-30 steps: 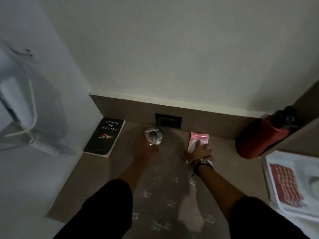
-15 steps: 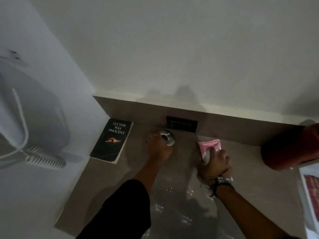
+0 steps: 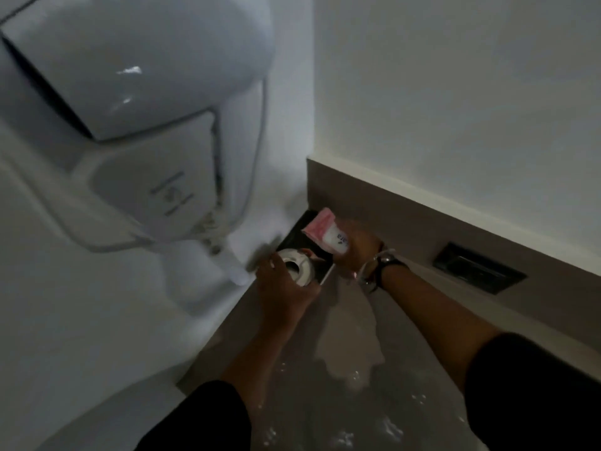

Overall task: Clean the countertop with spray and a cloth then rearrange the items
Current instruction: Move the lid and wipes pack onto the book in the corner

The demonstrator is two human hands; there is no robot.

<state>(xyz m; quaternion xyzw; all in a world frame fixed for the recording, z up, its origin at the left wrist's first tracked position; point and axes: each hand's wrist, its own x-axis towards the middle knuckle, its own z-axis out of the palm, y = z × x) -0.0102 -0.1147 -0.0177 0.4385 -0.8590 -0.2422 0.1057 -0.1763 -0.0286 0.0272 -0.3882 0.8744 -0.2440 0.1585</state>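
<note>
My left hand grips a small round silver ashtray and holds it over the black book in the far left corner of the brown countertop. My right hand, with a watch on the wrist, holds a pink and white packet above the same book, right beside the ashtray. The book is mostly hidden under both items. Wet streaks and foam spots shine on the countertop near my forearms.
A white wall-mounted hair dryer with a coiled cord hangs large on the left wall, close to my left hand. A black wall socket sits in the brown backsplash to the right.
Both hands have lifted the ashtray and the pink packet off the countertop and carried them left over the book. The view has swung left; the red cylinder and the tray are out of sight.
</note>
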